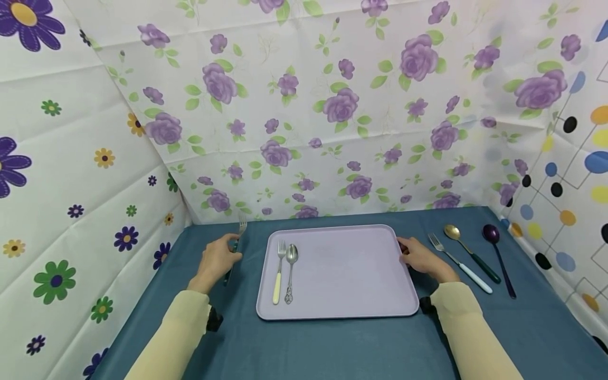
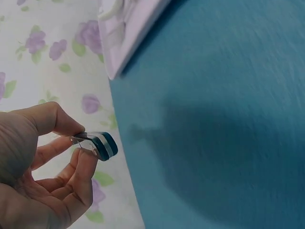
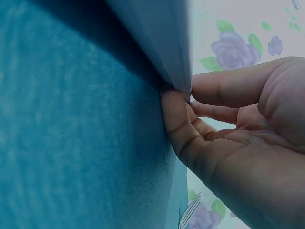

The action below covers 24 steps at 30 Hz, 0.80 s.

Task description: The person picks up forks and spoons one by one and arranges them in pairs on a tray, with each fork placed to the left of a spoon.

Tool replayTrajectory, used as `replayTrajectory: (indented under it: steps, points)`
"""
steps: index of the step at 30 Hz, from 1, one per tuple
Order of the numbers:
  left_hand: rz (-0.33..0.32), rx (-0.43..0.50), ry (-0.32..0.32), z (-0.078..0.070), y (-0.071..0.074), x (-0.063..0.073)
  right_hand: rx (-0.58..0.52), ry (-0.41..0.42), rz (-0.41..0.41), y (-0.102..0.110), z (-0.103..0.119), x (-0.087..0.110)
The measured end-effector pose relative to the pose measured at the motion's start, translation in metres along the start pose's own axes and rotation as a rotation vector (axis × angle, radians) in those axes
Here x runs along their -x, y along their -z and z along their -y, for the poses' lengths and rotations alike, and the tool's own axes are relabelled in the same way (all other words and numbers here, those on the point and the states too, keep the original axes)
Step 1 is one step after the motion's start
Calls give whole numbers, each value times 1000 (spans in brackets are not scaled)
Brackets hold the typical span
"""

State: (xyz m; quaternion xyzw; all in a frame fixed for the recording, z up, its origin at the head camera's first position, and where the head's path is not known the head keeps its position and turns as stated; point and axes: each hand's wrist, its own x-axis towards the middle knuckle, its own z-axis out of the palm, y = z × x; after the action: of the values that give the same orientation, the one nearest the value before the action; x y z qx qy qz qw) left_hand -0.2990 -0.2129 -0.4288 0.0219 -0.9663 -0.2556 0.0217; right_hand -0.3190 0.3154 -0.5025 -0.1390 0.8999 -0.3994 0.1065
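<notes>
In the head view my left hand (image 1: 216,264) pinches a fork (image 1: 243,226) with a dark green handle, left of the tray, its tines pointing away from me. The left wrist view shows the handle's butt end (image 2: 106,146) sticking out past the thumb and fingertips. A pale lilac rectangular tray (image 1: 351,274) lies in the middle. On its left side rest a yellow-handled fork (image 1: 278,279) and an ornate silver spoon (image 1: 291,264), side by side. My right hand (image 1: 423,258) grips the tray's right edge; the right wrist view has thumb and fingers pinching its rim (image 3: 164,43).
Right of my right hand lie a white-handled fork (image 1: 467,272), a gold spoon with a green handle (image 1: 480,261) and a dark purple spoon (image 1: 500,264). A blue-green cloth (image 1: 304,348) covers the table. Patterned sheets (image 1: 304,116) stand at the back and both sides.
</notes>
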Motion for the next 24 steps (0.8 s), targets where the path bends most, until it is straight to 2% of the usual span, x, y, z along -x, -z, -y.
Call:
replayTrajectory:
  steps: [12, 20, 24]
  points:
    - [10, 18, -38, -23, -3, 2, -3, -7, 7, 0, 0, -1]
    - [21, 11, -37, -27, -7, -1, 10, 14, -4, 0, -2, -1]
    - [26, 14, -45, -32, -8, -1, -2, -9, -2, 0, -1, 0]
